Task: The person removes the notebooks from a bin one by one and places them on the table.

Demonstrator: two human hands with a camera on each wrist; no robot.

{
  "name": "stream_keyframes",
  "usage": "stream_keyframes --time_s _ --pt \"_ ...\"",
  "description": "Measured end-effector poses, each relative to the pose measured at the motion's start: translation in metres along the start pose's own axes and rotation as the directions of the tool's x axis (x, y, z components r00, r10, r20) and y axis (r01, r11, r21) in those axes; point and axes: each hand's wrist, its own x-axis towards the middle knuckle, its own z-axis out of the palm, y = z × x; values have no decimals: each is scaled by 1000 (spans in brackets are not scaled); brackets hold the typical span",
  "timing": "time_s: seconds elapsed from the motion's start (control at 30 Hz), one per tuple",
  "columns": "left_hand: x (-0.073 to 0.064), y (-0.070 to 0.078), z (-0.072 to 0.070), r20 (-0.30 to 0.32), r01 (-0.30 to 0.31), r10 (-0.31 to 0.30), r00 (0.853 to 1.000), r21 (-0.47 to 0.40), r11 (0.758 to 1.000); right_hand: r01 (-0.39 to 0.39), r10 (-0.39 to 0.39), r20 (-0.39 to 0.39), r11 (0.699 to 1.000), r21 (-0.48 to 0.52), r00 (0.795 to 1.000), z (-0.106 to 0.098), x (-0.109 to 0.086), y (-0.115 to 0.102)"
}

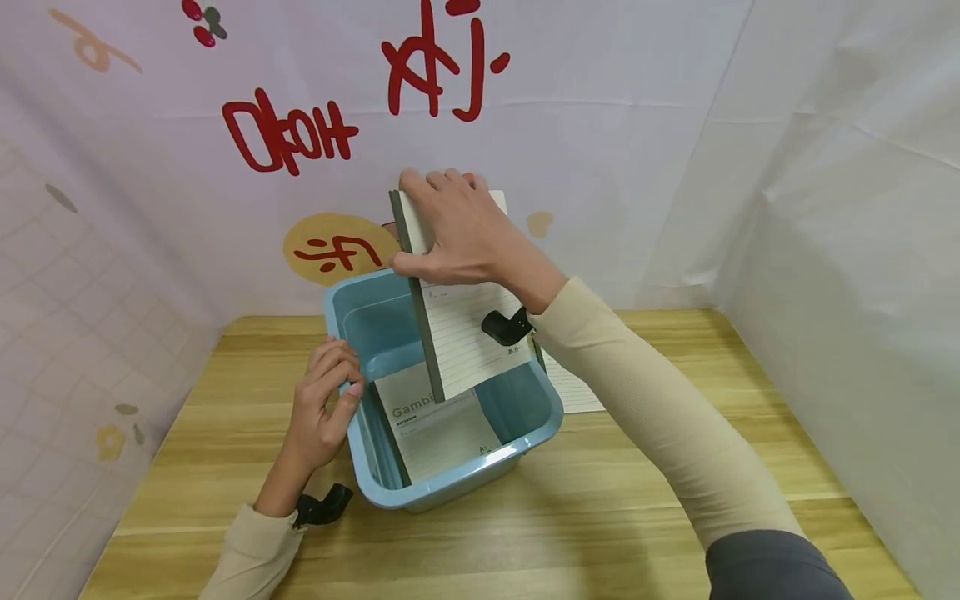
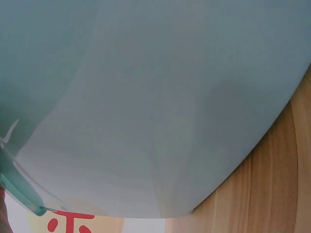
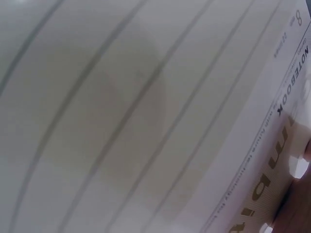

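My right hand grips a notebook by its upper end, thumb at the dark spine and fingers over the top edge. The notebook has a pale lined cover and is tilted up over a light blue plastic tub. In the right wrist view, its lined cover fills most of the picture, with printed lettering near the fingers. Inside the tub lies another notebook, partly hidden by the held one. My left hand holds the tub's left rim. The tub's outer wall fills the left wrist view.
Another lined notebook lies on the wooden table behind the tub's right side, partly covered by my right forearm. A white printed cloth hangs behind the table and along both sides.
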Motion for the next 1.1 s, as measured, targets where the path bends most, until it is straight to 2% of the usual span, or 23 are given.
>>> stream_keyframes --time_s 0.2,0.37,0.73,1.1 --pt "1 0 2 -1 -6 6 1000 0 1000 -34 34 -25 999 -3 999 -19 -7 14" --pt "3 0 4 4 0 0 1000 -1 1000 -50 50 -36 999 -12 998 -26 -20 36" --pt "-3 0 -2 1 8 -8 1000 6 1000 -167 167 3 985 -53 986 -5 -62 95" --pt "1 0 -2 14 -4 4 1000 -15 1000 -272 274 28 960 -73 961 10 -108 153"
